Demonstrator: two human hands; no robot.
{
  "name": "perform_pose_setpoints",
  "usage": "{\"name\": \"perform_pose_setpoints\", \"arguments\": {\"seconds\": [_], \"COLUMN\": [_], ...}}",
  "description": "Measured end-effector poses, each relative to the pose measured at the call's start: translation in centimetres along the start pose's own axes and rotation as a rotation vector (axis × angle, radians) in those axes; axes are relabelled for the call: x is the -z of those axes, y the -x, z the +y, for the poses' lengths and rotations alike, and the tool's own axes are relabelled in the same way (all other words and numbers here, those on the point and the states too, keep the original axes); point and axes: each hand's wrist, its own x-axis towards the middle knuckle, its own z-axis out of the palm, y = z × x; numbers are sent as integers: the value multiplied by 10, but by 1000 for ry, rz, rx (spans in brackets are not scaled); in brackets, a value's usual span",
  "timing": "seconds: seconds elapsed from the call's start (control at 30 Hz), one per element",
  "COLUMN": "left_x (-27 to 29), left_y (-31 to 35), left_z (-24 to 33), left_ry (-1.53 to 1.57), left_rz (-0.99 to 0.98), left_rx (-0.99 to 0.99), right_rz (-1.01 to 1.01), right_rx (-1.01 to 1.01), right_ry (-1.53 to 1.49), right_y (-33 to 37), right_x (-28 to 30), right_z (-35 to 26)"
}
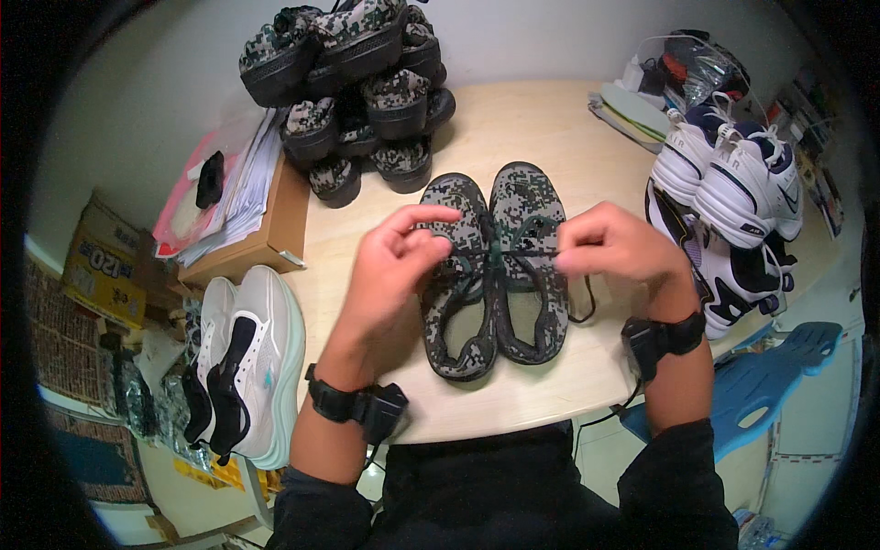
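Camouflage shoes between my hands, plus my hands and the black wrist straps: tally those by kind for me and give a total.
Shoes: 2
Hands: 2
Wrist straps: 2
Total: 6

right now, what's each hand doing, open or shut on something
Left hand: closed, pinching thin black shoelace over the left black-and-grey camouflage shoe.
Right hand: closed, pinching black shoelace at the right shoe's outer edge.

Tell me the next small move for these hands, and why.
Perhaps pull the dark lace slightly tighter: the left hand and right hand pinch it on opposite sides of what looks like a knot, where two camouflage shoes meet.
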Motion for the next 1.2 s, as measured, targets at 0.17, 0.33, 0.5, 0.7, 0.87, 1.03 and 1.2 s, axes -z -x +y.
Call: {"name": "perform_pose_setpoints", "arguments": {"seconds": [0.17, 0.33, 0.5, 0.7, 0.87, 1.03, 1.2], "left_x": [53, 76, 89, 61, 6, -38, -71], "left_y": [-2, -3, -8, -13, -1, -17, -19], "left_z": [11, 8, -8, -9, 1, 17, 17], "left_ry": [464, 636, 435, -503, -529, -1031, -1469], "left_rz": [79, 350, 450, 640, 151, -251, -295], "left_rx": [-127, -67, -146, -294, -412, -621, -407], "right_rz": [175, 258, 380, 457, 506, 558, 541], "right_rx": [200, 420, 577, 399, 316, 412, 477], "right_ry": [-872, -1248, -1290, -1309, -1296, -1297, -1324], "right_y": [16, 13, 15, 7, 4, 5, 3], "right_x": [16, 22, 28, 30, 25, 28, 30], "right_z": [22, 22, 19, 19, 16, 18, 26]}}
